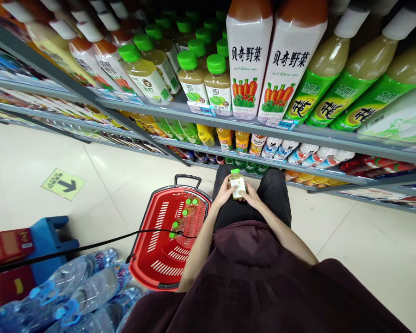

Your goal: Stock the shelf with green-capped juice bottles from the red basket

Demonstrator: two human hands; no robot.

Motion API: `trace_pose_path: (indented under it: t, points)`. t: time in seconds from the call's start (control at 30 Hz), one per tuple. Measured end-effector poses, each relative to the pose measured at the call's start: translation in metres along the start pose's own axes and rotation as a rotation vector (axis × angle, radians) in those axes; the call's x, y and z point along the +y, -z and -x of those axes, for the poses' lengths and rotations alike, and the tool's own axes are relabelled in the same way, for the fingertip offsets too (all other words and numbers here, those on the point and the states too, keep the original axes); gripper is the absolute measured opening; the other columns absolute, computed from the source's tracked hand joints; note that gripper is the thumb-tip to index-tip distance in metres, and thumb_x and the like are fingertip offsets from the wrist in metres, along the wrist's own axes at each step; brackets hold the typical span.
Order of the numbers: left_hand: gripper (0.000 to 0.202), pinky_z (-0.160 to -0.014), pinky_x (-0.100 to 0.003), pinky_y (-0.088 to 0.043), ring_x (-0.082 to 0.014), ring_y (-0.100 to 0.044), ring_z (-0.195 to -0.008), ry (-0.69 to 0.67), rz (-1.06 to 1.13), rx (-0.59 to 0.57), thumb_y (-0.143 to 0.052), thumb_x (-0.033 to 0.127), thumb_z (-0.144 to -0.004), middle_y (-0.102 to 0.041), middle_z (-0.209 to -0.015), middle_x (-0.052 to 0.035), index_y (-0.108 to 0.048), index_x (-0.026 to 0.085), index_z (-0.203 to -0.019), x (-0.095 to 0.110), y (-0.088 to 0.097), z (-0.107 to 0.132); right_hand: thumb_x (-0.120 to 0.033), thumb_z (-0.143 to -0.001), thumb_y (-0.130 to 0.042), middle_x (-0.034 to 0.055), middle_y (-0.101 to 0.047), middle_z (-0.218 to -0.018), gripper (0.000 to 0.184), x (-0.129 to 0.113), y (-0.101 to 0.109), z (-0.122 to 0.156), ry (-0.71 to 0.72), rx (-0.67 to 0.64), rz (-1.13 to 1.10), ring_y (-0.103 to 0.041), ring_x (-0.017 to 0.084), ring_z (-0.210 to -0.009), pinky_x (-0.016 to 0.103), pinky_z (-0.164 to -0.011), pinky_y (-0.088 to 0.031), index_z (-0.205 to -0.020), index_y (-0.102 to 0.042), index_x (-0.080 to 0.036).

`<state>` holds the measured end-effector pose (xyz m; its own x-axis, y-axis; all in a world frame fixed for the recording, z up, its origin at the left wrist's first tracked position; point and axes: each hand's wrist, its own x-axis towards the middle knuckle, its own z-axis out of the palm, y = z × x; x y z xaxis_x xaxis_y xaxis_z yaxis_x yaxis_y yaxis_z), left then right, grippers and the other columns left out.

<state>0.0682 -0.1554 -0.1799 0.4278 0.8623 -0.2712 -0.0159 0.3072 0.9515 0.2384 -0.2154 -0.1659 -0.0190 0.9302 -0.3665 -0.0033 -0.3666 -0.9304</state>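
A small juice bottle (pixel 237 184) with a green cap and pale label is held upright in front of my body, over my dark trousers. My left hand (pixel 224 193) wraps its left side and my right hand (pixel 251 197) grips its right side, both closed on it. To the left on the floor stands a red shopping basket (pixel 152 259) holding several more green-capped bottles (pixel 184 212). Above, the shelf carries rows of the same green-capped juice bottles (pixel 194 76).
Store shelves (pixel 229 121) full of drinks run across the top; tall white carrot-juice bottles (pixel 248 55) stand at the shelf front. Packs of water bottles (pixel 83 291) lie bottom left beside a blue stool (pixel 48 240). A black cord (pixel 90 245) crosses the basket. A yellow arrow sticker (pixel 63 183) marks the tiled floor.
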Motion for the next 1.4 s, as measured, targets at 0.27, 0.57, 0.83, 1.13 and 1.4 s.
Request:
trace_pose_path:
  t: [0.27, 0.57, 0.83, 1.13, 1.4]
  points:
    - [0.085, -0.090, -0.038, -0.055, -0.0254, -0.070, -0.102, 0.008, 0.001, -0.001, -0.078, 0.043, -0.077, -0.071, -0.119, -0.0140, -0.039, 0.015, -0.147, 0.003, 0.000, 0.000, -0.036, -0.080, -0.077, 0.0043, -0.078, -0.097, 0.047, -0.005, -0.003, 0.002, 0.002, 0.005, 0.000, -0.069, 0.016, -0.057, 0.028, -0.052, -0.055, -0.120, -0.060, -0.022]
    - [0.087, -0.095, -0.043, -0.056, -0.0294, -0.069, -0.111, 0.004, 0.010, 0.006, -0.078, 0.050, -0.079, -0.071, -0.121, -0.0158, -0.039, 0.014, -0.147, 0.006, -0.001, 0.000, -0.043, -0.090, -0.063, 0.0019, -0.076, -0.083, 0.048, -0.006, -0.001, 0.001, 0.001, -0.029, -0.007, -0.067, 0.015, -0.056, 0.024, -0.049, -0.051, -0.133, -0.059, -0.019]
    - [0.097, -0.102, -0.045, -0.054, -0.0300, -0.067, -0.119, -0.002, 0.087, -0.016, -0.084, 0.049, -0.074, -0.067, -0.132, -0.0197, -0.034, 0.015, -0.150, 0.000, -0.003, -0.002, -0.055, -0.097, -0.049, 0.0002, -0.073, -0.069, 0.052, 0.001, -0.001, -0.003, 0.020, -0.025, -0.034, -0.068, 0.016, -0.055, 0.022, -0.049, -0.050, -0.133, -0.059, -0.018]
    - [0.092, -0.097, -0.042, -0.057, -0.0279, -0.070, -0.113, 0.012, 0.100, 0.020, -0.086, 0.044, -0.073, -0.070, -0.126, -0.0167, -0.039, 0.015, -0.146, 0.002, -0.004, -0.001, -0.070, -0.097, -0.037, 0.0035, -0.074, -0.073, 0.065, 0.003, 0.002, -0.006, 0.015, 0.045, -0.038, -0.069, 0.018, -0.059, 0.025, -0.051, -0.051, -0.123, -0.064, -0.017]
    - [0.088, -0.100, -0.043, -0.055, -0.0280, -0.069, -0.116, 0.032, 0.101, 0.020, -0.085, 0.038, -0.074, -0.068, -0.131, -0.0175, -0.039, 0.015, -0.146, 0.003, -0.003, -0.001, -0.060, -0.097, -0.051, 0.0038, -0.075, -0.081, 0.058, -0.002, 0.002, -0.003, 0.015, 0.023, -0.016, -0.069, 0.016, -0.058, 0.025, -0.051, -0.053, -0.135, -0.059, -0.018]
